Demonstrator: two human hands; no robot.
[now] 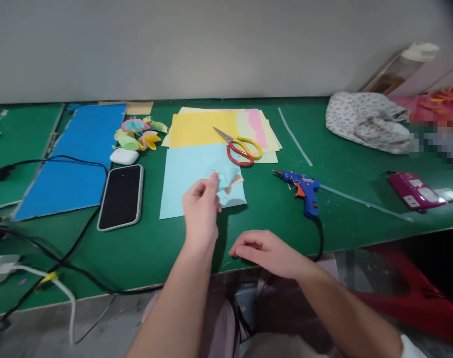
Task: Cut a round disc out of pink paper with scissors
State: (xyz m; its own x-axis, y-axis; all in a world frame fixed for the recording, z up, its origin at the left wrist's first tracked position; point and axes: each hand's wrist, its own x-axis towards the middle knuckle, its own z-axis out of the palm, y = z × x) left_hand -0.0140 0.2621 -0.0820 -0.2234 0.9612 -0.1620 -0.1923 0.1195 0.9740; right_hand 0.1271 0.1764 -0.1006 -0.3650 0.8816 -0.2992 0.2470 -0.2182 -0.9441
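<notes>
On green table [264, 204]:
Left hand [201, 201]: pinches light-blue paper piece [228, 175], likely to steady it; over light-blue sheet [182, 184].
Right hand [265, 251]: half curled, near edge, seemingly resting.
Scissors [232, 144]: on sheets, probably for reach.
Glue gun [304, 189]: right, nozzle leftward.

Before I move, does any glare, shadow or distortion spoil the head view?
Head view: a soft shadow falls on the green table just below the left hand; a bright glare patch shows at right, by the purple power socket; the table's front edge looks bowed; part of the far right is pixelated; the top right corner is dark.
</notes>
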